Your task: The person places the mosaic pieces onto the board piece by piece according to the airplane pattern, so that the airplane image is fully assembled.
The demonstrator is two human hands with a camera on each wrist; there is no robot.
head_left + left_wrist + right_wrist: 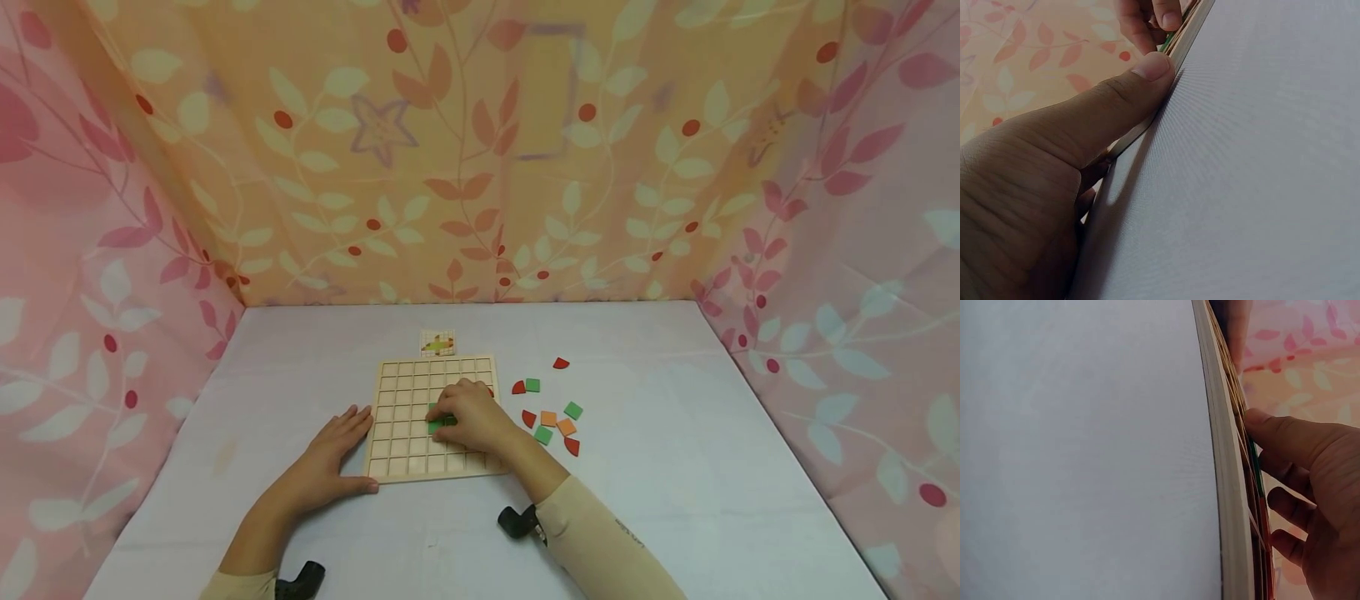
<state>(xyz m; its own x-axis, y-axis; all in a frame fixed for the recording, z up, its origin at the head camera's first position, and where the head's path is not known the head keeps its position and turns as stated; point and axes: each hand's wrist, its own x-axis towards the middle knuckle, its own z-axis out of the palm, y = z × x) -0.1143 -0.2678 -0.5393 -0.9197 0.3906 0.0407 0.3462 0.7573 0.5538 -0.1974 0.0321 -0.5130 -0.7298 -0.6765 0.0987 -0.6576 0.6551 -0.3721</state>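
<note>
White table (712,467), gridded board (402,447), patterned card (438,342), loose coloured tiles (548,418)

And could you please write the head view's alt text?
A person's right hand works at green pieces on a gridded wooden board; the left hand rests at its left edge. Loose red, green and orange pieces lie to its right, a patterned card beyond.

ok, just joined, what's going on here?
A person's left hand rests against the left edge of a wooden grid board. The right hand is over the board, its fingers at green pieces there; whether it grips one isn't clear. Loose red, green and orange pieces lie to the board's right, and a small patterned card sits just beyond its far edge.
</note>
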